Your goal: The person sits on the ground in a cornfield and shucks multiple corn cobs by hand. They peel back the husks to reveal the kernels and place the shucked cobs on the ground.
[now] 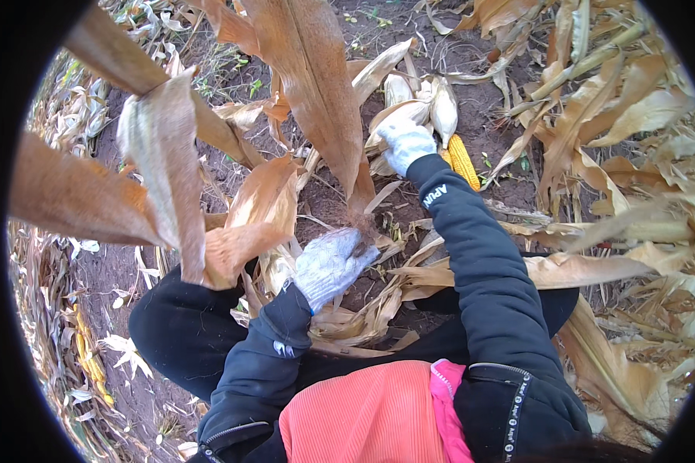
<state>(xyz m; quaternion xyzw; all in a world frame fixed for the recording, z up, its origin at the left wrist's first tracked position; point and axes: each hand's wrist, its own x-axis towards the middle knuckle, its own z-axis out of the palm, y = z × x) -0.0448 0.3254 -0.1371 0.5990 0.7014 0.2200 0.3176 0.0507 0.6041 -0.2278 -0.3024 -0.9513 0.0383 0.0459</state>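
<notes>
My left hand [333, 263], in a white knitted glove, is closed around brown corn silk [362, 223] at its fingertips; whether more lies inside the fist is hidden. My right hand [405, 144], gloved alike, reaches farther out to a small pile of corn ears in pale husks [444, 110]. Its fingers are partly hidden, so its hold cannot be told. Beside its wrist, husked yellow corn cobs [463, 162] lie on the soil. Dry brown corn leaves [318, 75] rise in front of my left hand, and loose husks [353, 324] lie between my legs.
A thick dry corn stalk [145, 75] slants across the upper left. Fallen stalks and leaves [590, 116] cover the right side. More yellow cobs [87, 353] lie in a row at the far left, near an open pale husk [129, 353] on bare soil.
</notes>
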